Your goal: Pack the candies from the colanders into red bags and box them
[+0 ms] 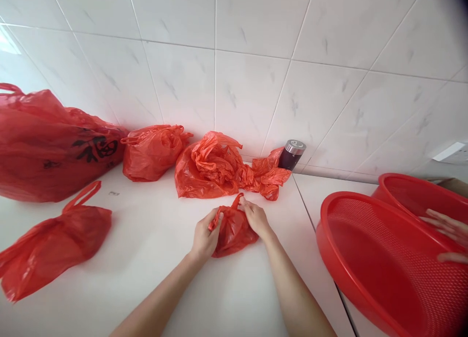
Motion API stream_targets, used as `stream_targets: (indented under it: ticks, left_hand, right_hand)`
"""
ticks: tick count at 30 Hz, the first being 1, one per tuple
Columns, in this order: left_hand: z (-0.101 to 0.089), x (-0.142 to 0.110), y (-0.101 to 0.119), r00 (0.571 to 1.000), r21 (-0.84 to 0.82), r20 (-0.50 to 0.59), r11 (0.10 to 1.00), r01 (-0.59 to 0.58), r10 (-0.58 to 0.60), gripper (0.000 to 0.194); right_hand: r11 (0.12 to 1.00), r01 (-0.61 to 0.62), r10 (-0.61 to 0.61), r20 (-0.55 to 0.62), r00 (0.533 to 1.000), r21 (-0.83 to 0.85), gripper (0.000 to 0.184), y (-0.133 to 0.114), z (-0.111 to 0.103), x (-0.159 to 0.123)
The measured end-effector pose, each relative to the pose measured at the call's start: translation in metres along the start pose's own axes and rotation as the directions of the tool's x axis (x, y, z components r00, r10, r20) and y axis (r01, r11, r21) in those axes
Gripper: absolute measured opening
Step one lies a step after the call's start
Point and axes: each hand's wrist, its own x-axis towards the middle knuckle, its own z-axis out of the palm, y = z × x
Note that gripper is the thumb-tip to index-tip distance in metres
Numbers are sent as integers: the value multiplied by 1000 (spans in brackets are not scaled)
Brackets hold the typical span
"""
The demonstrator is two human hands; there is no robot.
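Note:
In the middle of the white table point(175, 288) rests a small red plastic bag point(237, 232), its contents hidden. My left hand point(205, 233) is closed on a bunched handle at the bag's left side. On the other side my right hand point(257, 217) pinches the bag near its upright handle loop. Just behind my hands lies a crumpled heap of red plastic bags point(212, 168), stretching right toward a dark cup with a silver lid point(292, 154).
Along the tiled wall stand a rounded red bag point(155, 154) and a large red bag with black characters point(54, 151). Another red bag point(62, 244) lies front left. At right are two red plastic baskets point(329, 229), with another person's hand point(448, 234) over them.

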Motion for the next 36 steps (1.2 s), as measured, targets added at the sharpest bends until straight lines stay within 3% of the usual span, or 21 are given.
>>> stream_targets:
  ticks: [3, 9, 12, 15, 18, 21, 25, 28, 30, 31, 33, 34, 36]
  left_hand:
    - [-2, -11, 10, 993, -32, 65, 994, -100, 102, 33]
    - [-2, -37, 18, 951, -59, 183, 968, -244, 251, 31]
    - [0, -51, 25, 959, -91, 215, 982, -166, 183, 32]
    - [-5, -61, 33, 953, -165, 292, 986, -35, 83, 32]
    - [-14, -70, 44, 925, -246, 380, 963, 114, -13, 37]
    - [-19, -75, 49, 910, -266, 414, 950, 164, -41, 42]
    - [-33, -61, 48, 947, -198, 307, 967, 160, -94, 33]
    - [-52, -36, 56, 986, -211, 3, 963, 166, -170, 32]
    - [-55, -18, 68, 984, -167, -138, 982, 92, -116, 37]
    - [-51, -10, 75, 991, -90, -119, 995, 45, -56, 38]
    - [-34, 4, 86, 996, 109, 80, 993, -40, 32, 45]
    - [-24, 10, 89, 977, 201, 210, 977, -68, 25, 51]
    - [-7, 24, 86, 935, 244, 355, 967, -75, -17, 44]
  right_hand:
    - [997, -78, 78, 18, 997, 16, 40, -4, 2, 0]
    - [993, -118, 117, 32, 993, 31, 44, -8, 5, -3]
    - [995, -85, 83, 37, 996, 46, 43, -7, 5, -3]
    - [994, -88, 94, -87, 992, 72, 37, 0, 6, 0]
    - [985, -137, 163, -288, 944, 108, 32, 9, 7, 6]
    - [975, -137, 201, -423, 884, 177, 28, 17, 7, 11]
    - [951, -61, 220, -525, 822, 304, 31, 23, 2, 11]
    - [913, -21, 285, -599, 749, 408, 33, 26, -3, 10]
    - [888, 13, 314, -627, 713, 460, 33, 24, -4, 8]
    - [878, 33, 319, -633, 705, 478, 33, 21, -3, 7]
    - [860, 71, 315, -636, 704, 505, 34, 14, 0, 4]
    - [853, 87, 311, -636, 706, 514, 35, 10, 1, 1]
    - [838, 108, 311, -631, 710, 535, 35, 6, 2, -4]
